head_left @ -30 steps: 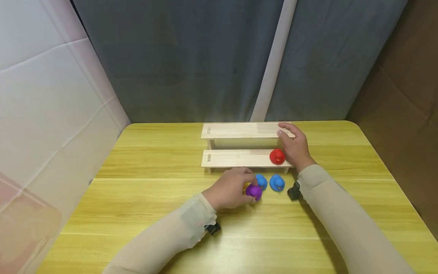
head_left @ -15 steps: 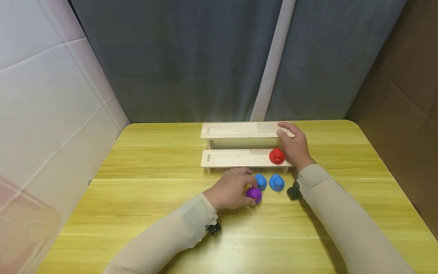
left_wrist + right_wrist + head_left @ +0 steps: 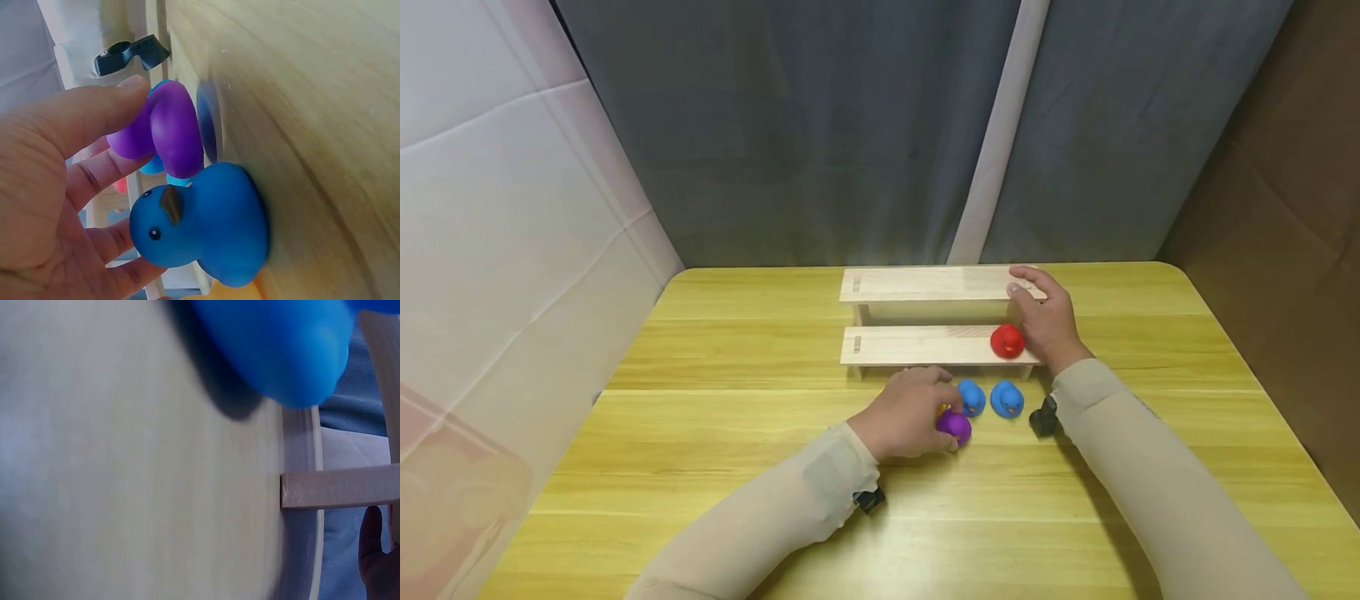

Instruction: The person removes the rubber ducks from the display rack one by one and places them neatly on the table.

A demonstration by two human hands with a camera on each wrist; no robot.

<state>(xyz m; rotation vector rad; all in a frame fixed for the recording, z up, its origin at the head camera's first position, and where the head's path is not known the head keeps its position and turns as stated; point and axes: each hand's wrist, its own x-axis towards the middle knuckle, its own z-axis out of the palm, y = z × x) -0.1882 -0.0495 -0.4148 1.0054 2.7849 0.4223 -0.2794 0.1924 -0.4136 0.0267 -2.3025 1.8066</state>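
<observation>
My left hand (image 3: 910, 414) pinches a purple rubber duck (image 3: 955, 428) between thumb and fingers, low over the table. In the left wrist view the purple duck (image 3: 172, 131) shows its rounded side, and a blue duck (image 3: 225, 225) stands right by the other fingers. That hand mostly covers a yellow duck (image 3: 942, 409) in the head view. Beside it are two more blue ducks (image 3: 972, 399) (image 3: 1007, 400). My right hand (image 3: 1048, 325) rests at the right end of the upper wooden shelf (image 3: 925, 285), thumb and forefinger apart. A red duck (image 3: 1008, 341) sits next to it on the lower shelf.
The lower shelf (image 3: 917, 344) stands in front of the upper one, near the back of the wooden table (image 3: 737, 358). A grey curtain (image 3: 812, 133) hangs behind. White cloth (image 3: 527, 208) flanks the left side, and a brown panel (image 3: 1292, 208) the right.
The purple duck has tipped and shifted slightly toward me in my left hand. My right hand and the red duck have stayed in place.
</observation>
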